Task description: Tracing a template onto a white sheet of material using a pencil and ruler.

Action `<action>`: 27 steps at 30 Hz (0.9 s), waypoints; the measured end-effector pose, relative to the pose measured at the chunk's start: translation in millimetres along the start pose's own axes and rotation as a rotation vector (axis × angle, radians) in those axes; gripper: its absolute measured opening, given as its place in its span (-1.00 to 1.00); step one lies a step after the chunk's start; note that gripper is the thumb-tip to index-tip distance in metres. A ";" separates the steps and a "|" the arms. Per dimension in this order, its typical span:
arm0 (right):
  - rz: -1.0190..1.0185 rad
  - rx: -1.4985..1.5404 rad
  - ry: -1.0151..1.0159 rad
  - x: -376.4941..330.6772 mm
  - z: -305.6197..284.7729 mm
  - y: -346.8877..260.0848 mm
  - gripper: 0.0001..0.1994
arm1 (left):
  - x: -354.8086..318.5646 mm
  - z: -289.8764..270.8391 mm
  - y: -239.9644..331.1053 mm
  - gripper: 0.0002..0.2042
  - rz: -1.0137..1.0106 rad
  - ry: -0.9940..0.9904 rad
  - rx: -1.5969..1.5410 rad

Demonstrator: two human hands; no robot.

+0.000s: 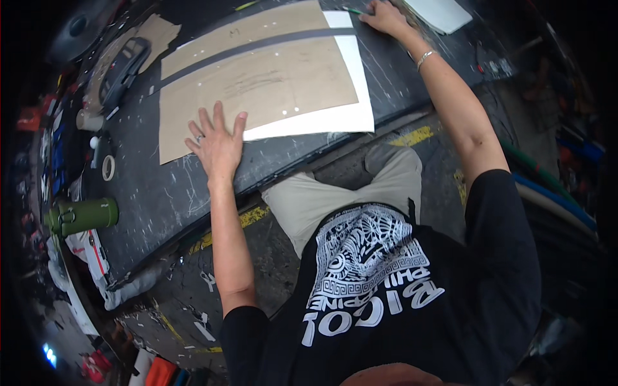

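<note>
My left hand lies flat with spread fingers on the near edge of a brown card sheet. Beneath that card a white sheet shows along the right and near sides. A long dark grey strip runs across the card; whether it is a ruler, I cannot tell. At the far right of the sheets, my right hand is closed on a thin green pen, its end pointing left toward the card. Pencil-like marks and small white dots show on the card.
The dark worktable has a scratched top. On its left are a tape roll, a green flask, a dark grey tool-like object and brown card pieces. White sheets lie at the far right.
</note>
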State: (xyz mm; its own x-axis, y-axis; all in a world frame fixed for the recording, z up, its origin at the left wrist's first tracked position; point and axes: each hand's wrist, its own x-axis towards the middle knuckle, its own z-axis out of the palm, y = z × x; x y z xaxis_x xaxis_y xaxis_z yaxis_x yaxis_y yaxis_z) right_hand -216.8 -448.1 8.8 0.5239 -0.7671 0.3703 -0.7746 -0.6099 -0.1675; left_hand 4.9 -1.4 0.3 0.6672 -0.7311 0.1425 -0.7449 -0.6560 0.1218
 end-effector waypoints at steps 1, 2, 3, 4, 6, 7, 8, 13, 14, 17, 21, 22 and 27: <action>0.018 0.039 -0.047 -11.7 -12.8 -25.5 -0.57 | -3.8 1.5 -6.4 -0.23 -0.021 0.005 0.001; 0.045 0.074 -0.080 -20.5 -28.2 -36.2 -0.56 | -5.7 0.0 -8.9 -0.23 -0.009 -0.006 0.004; -0.067 0.313 -0.181 -29.9 -43.4 -28.7 -0.55 | -4.4 -1.1 -7.4 -0.23 -0.016 -0.007 -0.003; -0.044 0.251 -0.202 -40.4 -46.3 -26.4 -0.54 | -2.1 -1.5 -4.7 -0.23 -0.021 -0.006 -0.010; -0.091 0.224 -0.155 -59.9 -39.6 3.2 -0.69 | 3.0 -2.5 3.6 -0.24 0.015 -0.010 -0.027; -0.079 0.223 -0.157 -70.2 -43.9 2.5 -0.69 | 1.8 -1.6 2.6 -0.24 0.003 -0.020 -0.020; -0.062 0.299 -0.148 -85.1 -47.2 0.6 -0.72 | 1.0 -1.1 1.4 -0.24 -0.010 -0.028 -0.012; 0.160 0.938 -0.495 -134.2 -77.2 -47.6 -0.48 | 1.2 -3.1 -1.5 -0.26 -0.005 -0.016 -0.031; 0.188 1.011 -0.493 -141.7 -81.4 -55.0 -0.46 | 3.7 -7.3 -6.5 -0.27 0.006 -0.030 -0.069; 0.280 1.149 -0.501 -158.1 -94.1 -65.4 -0.44 | 14.6 -17.1 -46.5 -0.32 -0.005 0.056 -0.294; 0.404 1.464 -0.557 -170.7 -99.1 -60.0 -0.53 | 25.2 -29.7 -106.9 -0.28 -0.210 0.049 -0.216; 0.418 1.532 -0.564 -173.4 -100.0 -59.8 -0.42 | 27.0 -32.0 -117.0 -0.28 -0.246 0.041 -0.223; 0.448 1.681 -0.575 -174.7 -87.5 -64.4 -0.32 | 50.7 -19.3 -188.6 -0.23 -0.338 0.031 -0.664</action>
State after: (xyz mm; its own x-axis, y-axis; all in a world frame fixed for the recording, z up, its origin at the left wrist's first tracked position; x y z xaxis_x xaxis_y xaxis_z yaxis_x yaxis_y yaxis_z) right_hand -289.5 -257.4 34.8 0.7251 -0.6535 -0.2171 0.0704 0.3839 -0.9207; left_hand 179.1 88.9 3.5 0.8672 -0.4977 0.0190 -0.3520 -0.5855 0.7302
